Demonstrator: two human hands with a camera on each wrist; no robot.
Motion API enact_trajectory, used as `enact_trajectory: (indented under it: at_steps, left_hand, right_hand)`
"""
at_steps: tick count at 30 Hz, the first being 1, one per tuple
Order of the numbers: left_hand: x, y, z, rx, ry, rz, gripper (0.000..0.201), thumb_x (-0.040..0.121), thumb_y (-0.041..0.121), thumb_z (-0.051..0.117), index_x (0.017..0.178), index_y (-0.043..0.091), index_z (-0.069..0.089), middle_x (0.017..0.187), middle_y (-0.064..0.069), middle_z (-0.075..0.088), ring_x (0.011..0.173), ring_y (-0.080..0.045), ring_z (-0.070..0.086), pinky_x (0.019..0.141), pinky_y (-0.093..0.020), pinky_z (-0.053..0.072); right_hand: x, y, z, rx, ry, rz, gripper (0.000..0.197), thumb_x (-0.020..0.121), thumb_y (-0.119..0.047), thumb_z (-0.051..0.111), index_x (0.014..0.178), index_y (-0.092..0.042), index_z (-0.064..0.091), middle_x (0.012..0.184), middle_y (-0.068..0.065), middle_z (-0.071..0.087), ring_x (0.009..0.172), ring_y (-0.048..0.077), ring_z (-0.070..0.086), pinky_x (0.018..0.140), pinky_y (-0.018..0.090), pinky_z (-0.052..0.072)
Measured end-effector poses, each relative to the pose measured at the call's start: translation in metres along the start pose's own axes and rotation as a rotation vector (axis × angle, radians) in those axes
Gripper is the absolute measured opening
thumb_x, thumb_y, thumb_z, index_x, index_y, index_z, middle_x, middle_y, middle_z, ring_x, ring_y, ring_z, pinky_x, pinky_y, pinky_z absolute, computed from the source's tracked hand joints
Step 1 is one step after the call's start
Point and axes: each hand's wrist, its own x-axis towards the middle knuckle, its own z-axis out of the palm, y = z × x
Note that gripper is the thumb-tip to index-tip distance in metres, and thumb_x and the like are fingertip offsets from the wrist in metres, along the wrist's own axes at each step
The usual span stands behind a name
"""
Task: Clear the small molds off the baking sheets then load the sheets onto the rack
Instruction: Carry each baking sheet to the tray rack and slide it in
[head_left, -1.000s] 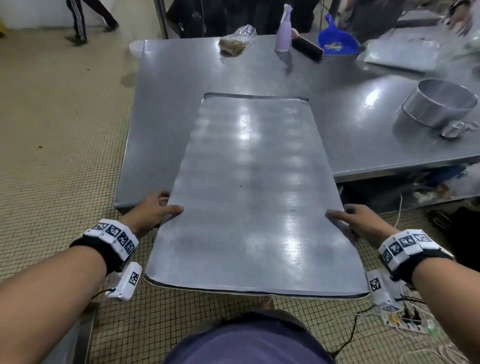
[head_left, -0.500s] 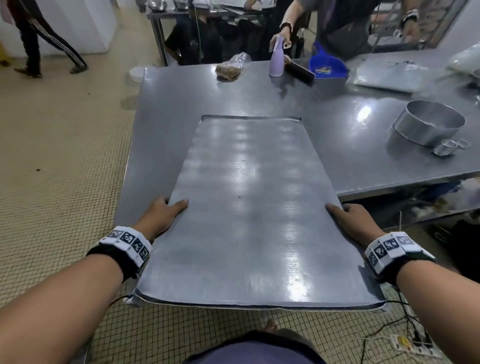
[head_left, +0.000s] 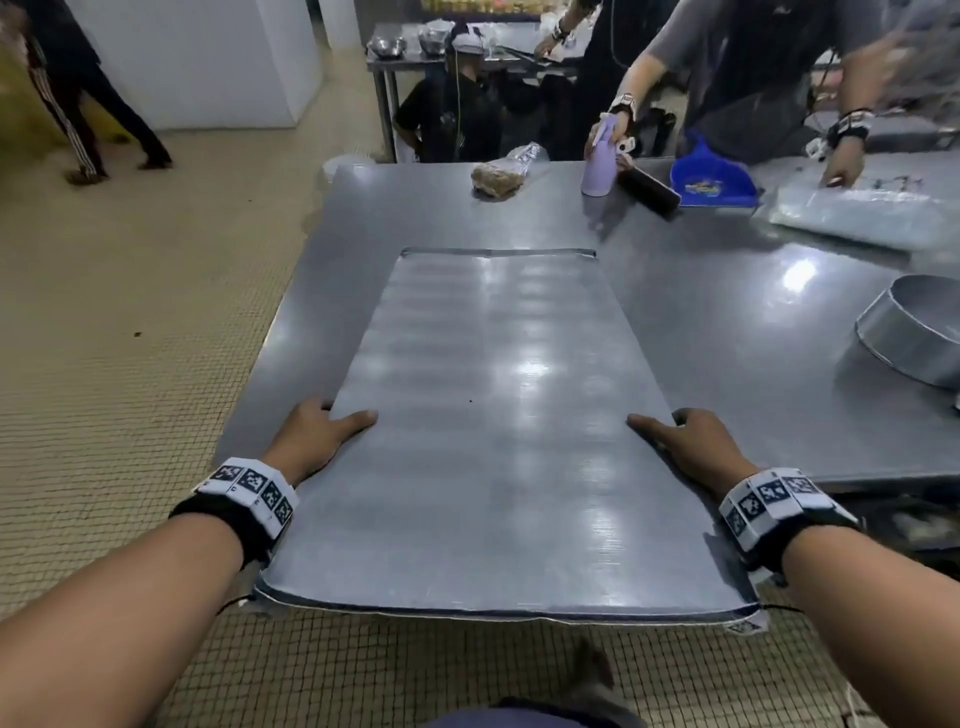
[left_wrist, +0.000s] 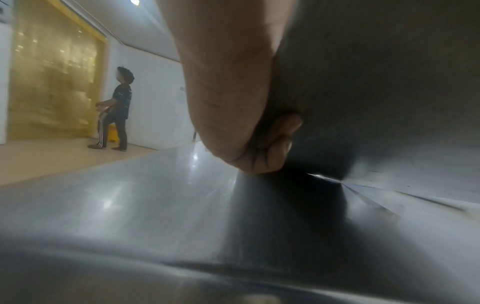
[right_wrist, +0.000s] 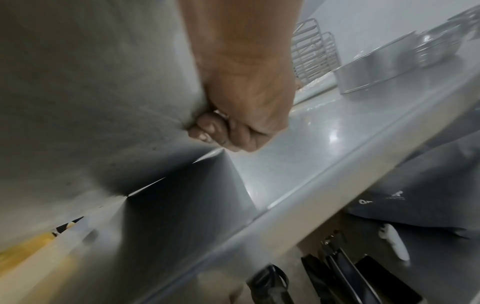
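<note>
The baking sheet lies flat with its far part on the steel table and its near end hanging out over the table's edge above the tiled floor; no small molds are on it. It is a wide, thin metal sheet with a low rolled rim, so I judge it stiff but a little springy along its length, not heavy, smooth and likely slippery, and noisy if it drops. The left hand grips the left long edge and the right hand grips the right long edge, each with the thumb on top of the sheet and the fingers curled under the rim, as the wrist views show. Holding both long edges near the overhanging end seems a good grip, though the far end may dip when it leaves the table. To the right of the sheet stands a round metal pan; beyond its far end are a bag of food, a lilac spray bottle held by another person, and a blue dustpan
</note>
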Motion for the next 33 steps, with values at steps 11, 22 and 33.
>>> enact_trajectory:
  at_steps: [11,22,33]
  left_hand:
    - [-0.024,0.044,0.042,-0.08,0.25,-0.128,0.025,0.084,0.038,0.083,0.096,0.023,0.067,0.095,0.006,0.07,0.091,-0.02,0.068,0.07,-0.03,0.051]
    - [-0.107,0.027,-0.018,-0.277,0.6,-0.253,0.046,0.074,0.037,0.091,0.106,0.01,0.073,0.097,0.001,0.08,0.088,-0.015,0.076,0.084,-0.037,0.061]
    - [-0.233,0.015,-0.07,-0.305,0.992,-0.348,0.044,0.078,0.034,0.089,0.105,0.005,0.07,0.101,-0.009,0.076,0.082,-0.021,0.072,0.073,-0.033,0.057]
  right_hand:
    - [0.14,-0.042,-0.036,-0.156,-0.202,-0.262,0.061,0.069,-0.063,0.076,0.06,-0.017,0.037,0.058,0.0,0.03,0.051,0.018,0.03,0.052,0.032,0.028]
    - [0.148,-0.145,0.025,-0.206,-0.424,-0.633,0.068,0.078,-0.057,0.075,0.055,-0.011,0.032,0.054,0.004,0.026,0.05,0.021,0.029,0.052,0.038,0.024]
    - [0.089,-0.253,0.105,-0.153,-0.654,-0.87,0.066,0.072,-0.067,0.074,0.051,-0.011,0.047,0.045,0.009,0.049,0.046,0.025,0.046,0.052,0.035,0.039]
